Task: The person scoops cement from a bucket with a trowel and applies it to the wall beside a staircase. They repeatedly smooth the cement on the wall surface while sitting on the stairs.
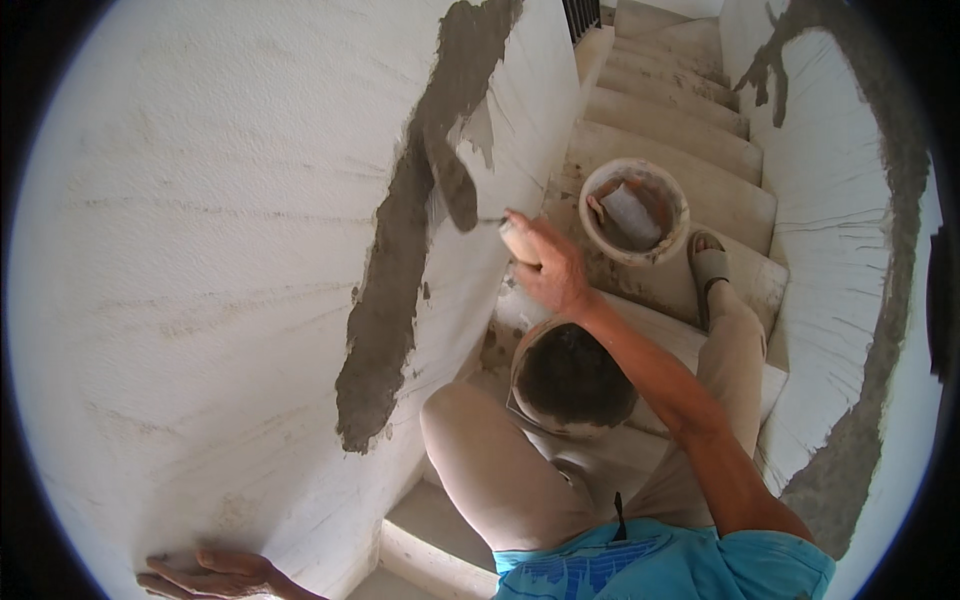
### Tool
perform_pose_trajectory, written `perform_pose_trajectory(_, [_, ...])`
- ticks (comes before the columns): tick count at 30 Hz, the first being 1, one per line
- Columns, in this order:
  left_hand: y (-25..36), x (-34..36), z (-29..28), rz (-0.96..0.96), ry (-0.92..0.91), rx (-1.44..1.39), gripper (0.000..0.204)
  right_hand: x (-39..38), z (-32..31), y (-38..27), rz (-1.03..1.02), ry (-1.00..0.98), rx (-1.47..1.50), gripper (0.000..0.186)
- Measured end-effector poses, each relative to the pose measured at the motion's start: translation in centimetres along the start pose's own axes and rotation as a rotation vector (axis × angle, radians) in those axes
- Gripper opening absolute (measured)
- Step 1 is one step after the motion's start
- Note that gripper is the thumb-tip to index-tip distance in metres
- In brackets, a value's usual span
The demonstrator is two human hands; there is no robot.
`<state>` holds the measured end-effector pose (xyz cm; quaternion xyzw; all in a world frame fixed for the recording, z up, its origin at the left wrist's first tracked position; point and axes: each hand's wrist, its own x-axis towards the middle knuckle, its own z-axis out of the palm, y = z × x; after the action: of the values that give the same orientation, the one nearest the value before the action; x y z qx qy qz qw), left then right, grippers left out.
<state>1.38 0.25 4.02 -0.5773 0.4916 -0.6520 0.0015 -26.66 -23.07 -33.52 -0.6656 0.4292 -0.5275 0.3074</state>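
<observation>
A pale-handled trowel with a long, mortar-grey blade (458,192) is gripped in the right hand (555,268); the blade is held at ten o'clock from it, along the edge of a dark-grey mortar band (385,260). A round whitish bucket (628,256) is seen at two o'clock, a round pale bucket of dark mortar (540,413) at six. The left hand (222,576), at seven o'clock in view, is spread open, unladen, at the white textured wall (230,200).

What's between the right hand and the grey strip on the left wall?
The head view shows a trowel: the right hand grips its handle, and its blade overlaps the grey strip there.
</observation>
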Motion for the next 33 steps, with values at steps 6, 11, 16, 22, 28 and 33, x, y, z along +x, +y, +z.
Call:
perform_pose_trajectory(6, [-1.7,-0.3,0.4,-0.001,-0.021,0.087,0.068,4.0,1.2,-0.2,0.069,0.082,-0.023,0.068])
perform_pose_trajectory(11, [-1.4,-0.3,0.2,-0.02,-0.021,0.125,0.072,-3.0,3.4,-2.1,0.047,-0.017,-0.016,0.071])
perform_pose_trajectory(16, [-1.6,-0.6,0.2,-0.063,-0.03,0.095,0.077,-3.6,1.9,-2.2,0.036,0.008,-0.021,0.074])
perform_pose_trajectory(22, [-2.9,-0.9,0.8,-0.07,-0.008,0.115,0.08,1.3,3.6,-1.7,0.125,0.083,-0.046,0.076])
perform_pose_trajectory(28, [-1.7,-0.7,0.5,-0.033,-0.001,0.052,0.065,-5.9,4.5,-4.2,0.166,-0.087,-0.02,0.079])
perform_pose_trajectory(33, [-1.8,-0.7,0.4,-0.036,-0.003,0.061,0.064,-4.0,3.5,-3.1,0.057,0.082,0.005,0.076])
